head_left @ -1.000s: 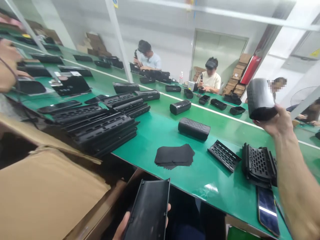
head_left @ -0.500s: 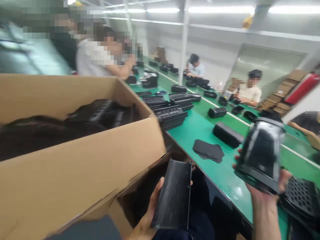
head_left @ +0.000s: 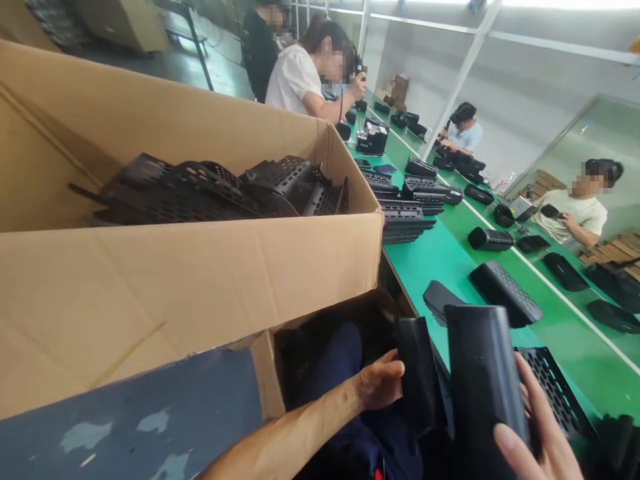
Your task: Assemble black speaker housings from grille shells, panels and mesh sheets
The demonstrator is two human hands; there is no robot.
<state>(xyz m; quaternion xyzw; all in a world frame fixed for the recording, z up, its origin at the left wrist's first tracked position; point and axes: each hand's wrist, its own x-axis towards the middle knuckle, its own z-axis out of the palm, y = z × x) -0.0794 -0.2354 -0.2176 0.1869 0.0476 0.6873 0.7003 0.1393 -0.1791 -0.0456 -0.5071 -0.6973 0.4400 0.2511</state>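
Note:
My left hand [head_left: 383, 383] is closed on the edge of a curved black plastic panel [head_left: 417, 373], held upright above my lap. My right hand [head_left: 545, 427] grips a larger black plastic housing [head_left: 480, 373], with its smooth rounded side towards me. The two parts are side by side, close together; whether they touch, I cannot tell. Behind the right hand lies a black perforated grille [head_left: 555, 387] at the table's near edge. A stack of flat black pieces [head_left: 440, 297] is partly hidden by the housing, and a long black perforated case [head_left: 505, 290] lies just beyond it.
A large cardboard box [head_left: 200, 293] with black perforated grilles [head_left: 225, 187] inside fills the left. Stacked grilles [head_left: 405, 213] lie on the green table [head_left: 425, 260] beside its corner. Several co-workers sit along the table, among them a person in white [head_left: 295, 80].
The view has turned left. My left hand has moved its panel rightward, close to the housing. My right hand has brought the housing in and turned it so its smooth side shows.

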